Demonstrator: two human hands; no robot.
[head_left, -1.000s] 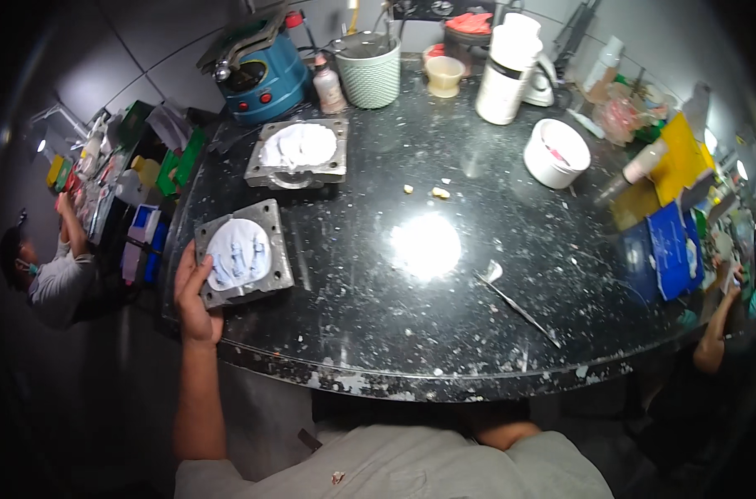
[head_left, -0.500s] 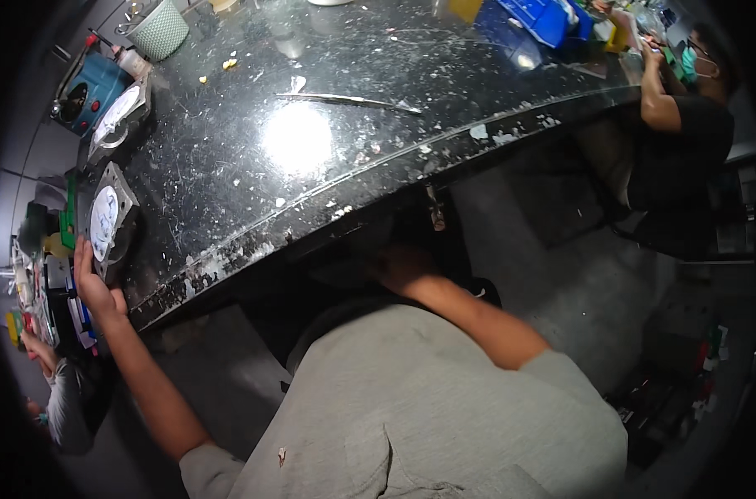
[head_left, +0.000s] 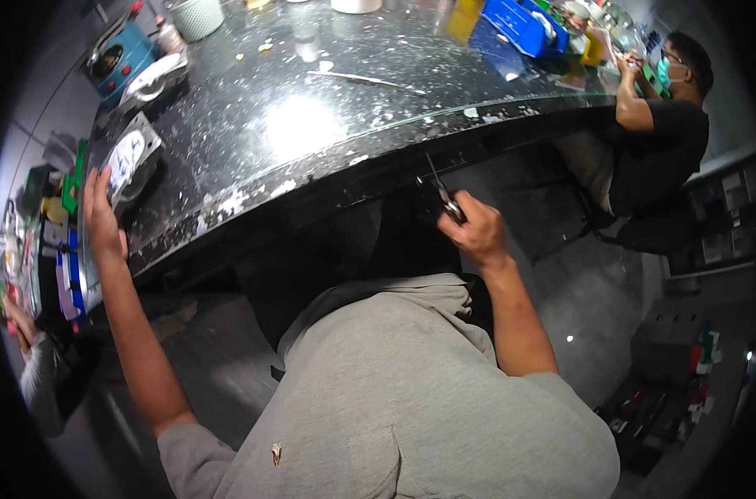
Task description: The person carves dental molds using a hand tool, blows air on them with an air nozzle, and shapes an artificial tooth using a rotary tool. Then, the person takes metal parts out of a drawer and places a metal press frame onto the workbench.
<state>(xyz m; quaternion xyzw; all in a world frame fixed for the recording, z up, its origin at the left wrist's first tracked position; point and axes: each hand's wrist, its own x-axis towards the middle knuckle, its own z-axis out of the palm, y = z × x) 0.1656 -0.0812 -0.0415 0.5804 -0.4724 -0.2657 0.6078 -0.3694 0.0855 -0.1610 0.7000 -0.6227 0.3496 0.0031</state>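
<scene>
My left hand (head_left: pixel 103 218) is at the left end of the black worktop, its fingers stretched out along the outer side of a grey metal mould half (head_left: pixel 149 143) with a white, blue-marked face. The fingertips appear to touch its edge. My right hand (head_left: pixel 480 229) is wrapped round a dark handheld tool (head_left: pixel 448 202) with a long thin metal tip, held in front of the table's near edge. The tip points up toward the table; the tool's exact kind is hard to make out.
Behind the first mould half stands a second one (head_left: pixel 155 79), beside a blue machine (head_left: pixel 120 62). A thin metal tool (head_left: pixel 369 81) lies on the scuffed black worktop (head_left: pixel 228 108). Blue bins (head_left: pixel 515 29) stand far right, where a seated person (head_left: pixel 669 125) works. Another person's hand (head_left: pixel 18 316) shows far left.
My right hand has come up from the dark area below the table edge, moving right, and now shows the tool. My left hand stays by the mould half. The view has shifted slightly.
</scene>
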